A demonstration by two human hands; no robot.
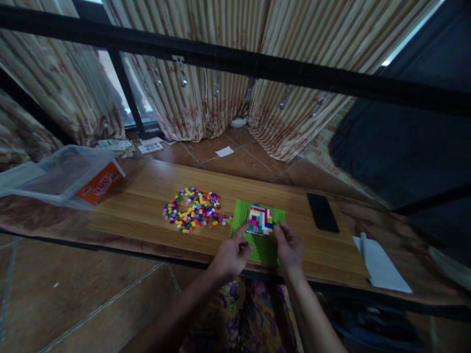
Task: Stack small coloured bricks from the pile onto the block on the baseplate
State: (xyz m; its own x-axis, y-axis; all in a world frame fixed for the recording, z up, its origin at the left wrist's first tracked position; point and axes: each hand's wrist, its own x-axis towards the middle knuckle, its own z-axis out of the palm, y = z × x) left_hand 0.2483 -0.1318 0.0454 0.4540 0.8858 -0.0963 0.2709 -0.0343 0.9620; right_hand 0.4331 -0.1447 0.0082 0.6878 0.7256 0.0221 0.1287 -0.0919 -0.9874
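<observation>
A square block of colourful toy bricks, in white, blue, red, yellow and purple, lies on a green baseplate. My left hand is at the block's lower left corner, its index finger reaching to that edge and the thumb held apart. On the other side, my right hand is beside the block's right edge with its fingers bent and somewhat apart. Neither hand shows a brick between its fingers. Whether the fingertips touch the block is too small to tell. Left of the baseplate is a pile of loose small bricks.
A clear plastic bin with an orange label stands at the left end of the wooden board. A black phone lies to the right, near white paper. A dark metal bar crosses in front of striped curtains.
</observation>
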